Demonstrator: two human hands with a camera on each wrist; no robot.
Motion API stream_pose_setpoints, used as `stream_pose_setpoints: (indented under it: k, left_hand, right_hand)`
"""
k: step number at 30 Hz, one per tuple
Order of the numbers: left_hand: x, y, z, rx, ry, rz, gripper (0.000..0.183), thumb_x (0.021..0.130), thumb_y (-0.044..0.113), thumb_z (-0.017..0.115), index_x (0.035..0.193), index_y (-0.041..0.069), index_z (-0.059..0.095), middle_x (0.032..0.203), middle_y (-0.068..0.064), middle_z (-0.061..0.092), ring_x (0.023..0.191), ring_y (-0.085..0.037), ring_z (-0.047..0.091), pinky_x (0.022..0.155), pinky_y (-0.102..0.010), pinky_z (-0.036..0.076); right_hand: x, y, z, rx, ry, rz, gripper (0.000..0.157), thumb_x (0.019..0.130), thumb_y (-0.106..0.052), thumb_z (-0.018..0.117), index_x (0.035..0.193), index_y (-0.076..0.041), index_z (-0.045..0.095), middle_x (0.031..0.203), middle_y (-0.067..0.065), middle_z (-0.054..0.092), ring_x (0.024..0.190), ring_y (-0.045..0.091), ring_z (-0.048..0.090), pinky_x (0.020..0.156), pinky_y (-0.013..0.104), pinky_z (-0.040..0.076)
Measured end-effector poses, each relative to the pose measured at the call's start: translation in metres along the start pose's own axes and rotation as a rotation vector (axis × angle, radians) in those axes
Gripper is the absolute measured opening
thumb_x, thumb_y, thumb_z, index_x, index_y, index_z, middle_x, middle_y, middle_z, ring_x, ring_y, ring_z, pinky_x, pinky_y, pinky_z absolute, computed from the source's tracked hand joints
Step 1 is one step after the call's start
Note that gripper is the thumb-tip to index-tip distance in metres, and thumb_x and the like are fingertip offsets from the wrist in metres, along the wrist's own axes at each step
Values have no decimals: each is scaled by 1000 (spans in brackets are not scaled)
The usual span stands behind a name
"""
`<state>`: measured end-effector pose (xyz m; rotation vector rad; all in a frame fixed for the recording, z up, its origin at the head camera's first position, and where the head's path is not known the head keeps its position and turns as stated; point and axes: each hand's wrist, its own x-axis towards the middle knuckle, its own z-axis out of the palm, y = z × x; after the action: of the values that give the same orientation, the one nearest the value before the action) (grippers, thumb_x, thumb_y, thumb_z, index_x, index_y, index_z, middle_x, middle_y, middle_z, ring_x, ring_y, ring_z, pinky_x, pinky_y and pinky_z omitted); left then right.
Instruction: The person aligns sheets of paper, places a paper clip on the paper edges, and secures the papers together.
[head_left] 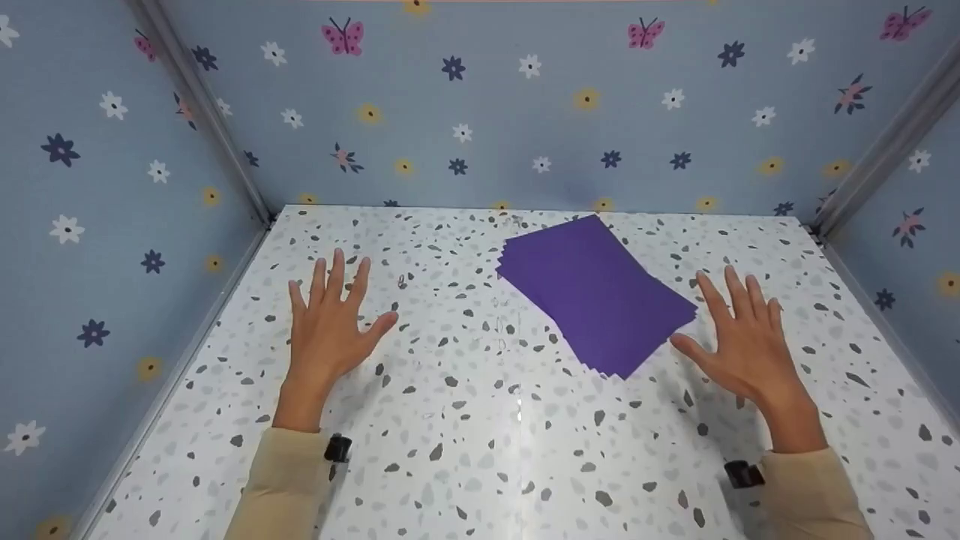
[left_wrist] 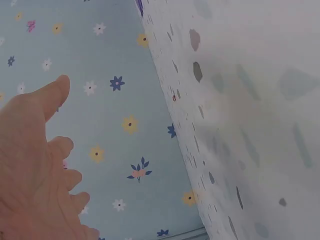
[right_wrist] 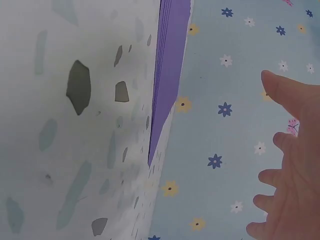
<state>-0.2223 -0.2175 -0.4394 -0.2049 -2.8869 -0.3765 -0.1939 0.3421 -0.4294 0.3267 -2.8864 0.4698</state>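
Several purple sheets (head_left: 600, 296) lie fanned over one another on the speckled table, right of the middle in the head view. In the right wrist view the edges of the purple sheets (right_wrist: 170, 60) show as thin layers. My right hand (head_left: 750, 349), fingers spread, is beside their right corner and holds nothing; its thumb tip comes close to the sheets, and whether it touches cannot be told. On the left side, my left hand (head_left: 326, 330) is spread above the table, apart from the sheets and holding nothing.
The white speckled table (head_left: 465, 450) is bounded by blue floral panels at the back (head_left: 495, 97), left (head_left: 112, 262) and right (head_left: 922, 225). A small loop-like thing (head_left: 401, 281) lies near the left hand. Dark wrist devices show by both sleeves.
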Motion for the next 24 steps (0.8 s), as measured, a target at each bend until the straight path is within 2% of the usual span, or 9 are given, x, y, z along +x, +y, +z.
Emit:
stream_pose_setpoints:
  k: [7, 14, 24]
  left_hand:
    - [9, 15, 3, -35, -11, 21, 91, 103, 63, 56, 172, 18, 18, 178, -18, 3, 164, -41, -2, 125, -72, -3]
    - [18, 37, 9, -60, -51, 40, 91, 103, 66, 54, 173, 21, 15, 179, -15, 0, 164, -39, -3, 126, -69, -2]
    - [34, 70, 24, -67, -88, 44, 89, 104, 66, 52, 173, 24, 14, 179, -15, 2, 164, -38, 1, 128, -65, 2]
  right_hand:
    - [6, -2, -3, 40, 1, -13, 98, 101, -56, 66, 173, -20, 11, 176, 25, 3, 160, 54, -2, 121, 77, -4]
    - [16, -5, -7, 102, -43, 11, 98, 101, -56, 65, 173, -19, 10, 176, 25, -1, 158, 58, 1, 121, 77, -2]
    - [33, -3, -2, 194, -103, 43, 98, 102, -56, 66, 173, -23, 7, 177, 24, -1, 156, 60, 6, 107, 90, 14]
